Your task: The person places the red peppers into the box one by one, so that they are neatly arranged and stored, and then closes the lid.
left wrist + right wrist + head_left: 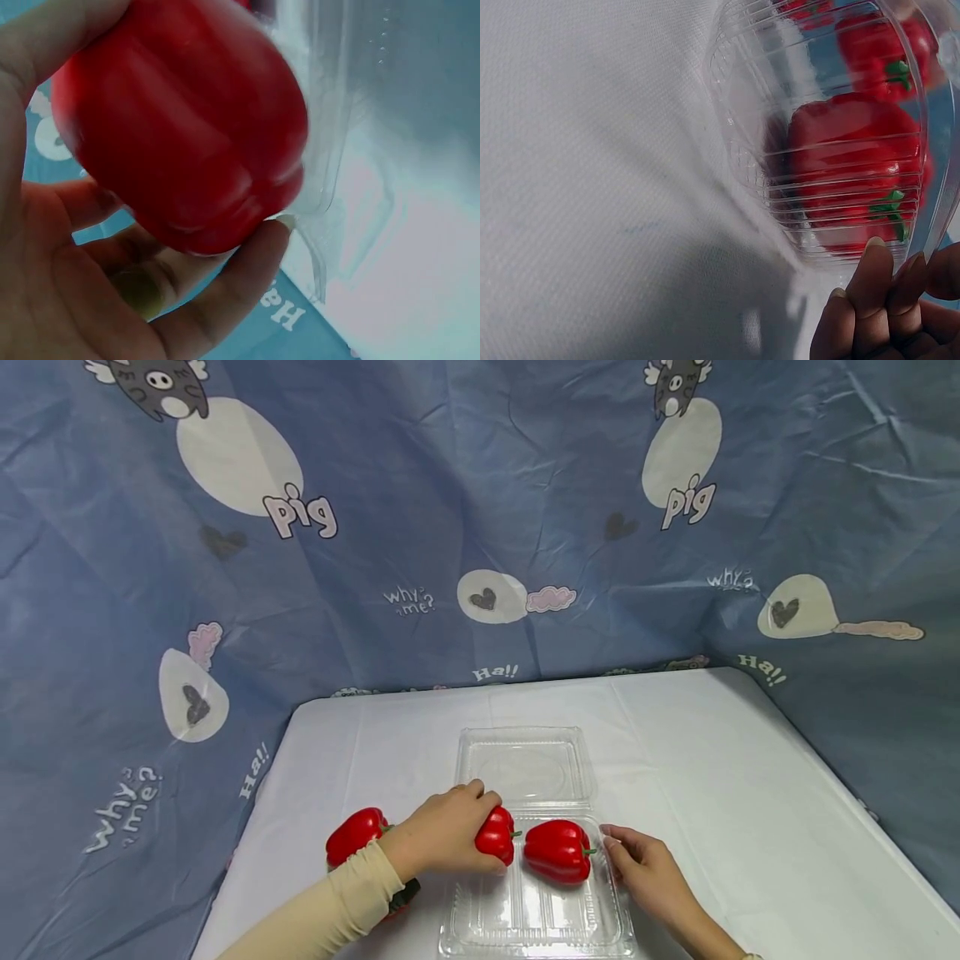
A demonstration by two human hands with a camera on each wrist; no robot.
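My left hand (450,831) grips a red bell pepper (497,837) over the left part of a clear plastic clamshell container (480,935). That pepper fills much of the left wrist view, with fingers and thumb curved around its body. Inside the container's base lies a second red bell pepper (558,852), its green stem pointing right. At the container's right edge, my right hand (645,868) pinches the rim between thumb and fingers. The right wrist view shows fingertips (874,259) against the clear ribbed side wall, close by the pepper inside.
The container's lid (525,764) lies folded back, away from me. Another red bell pepper (354,835) rests on the white table (720,760) left of the container, partly behind my left forearm. A bit of red shows below the left wrist. A blue printed curtain (420,485) hangs behind the table.
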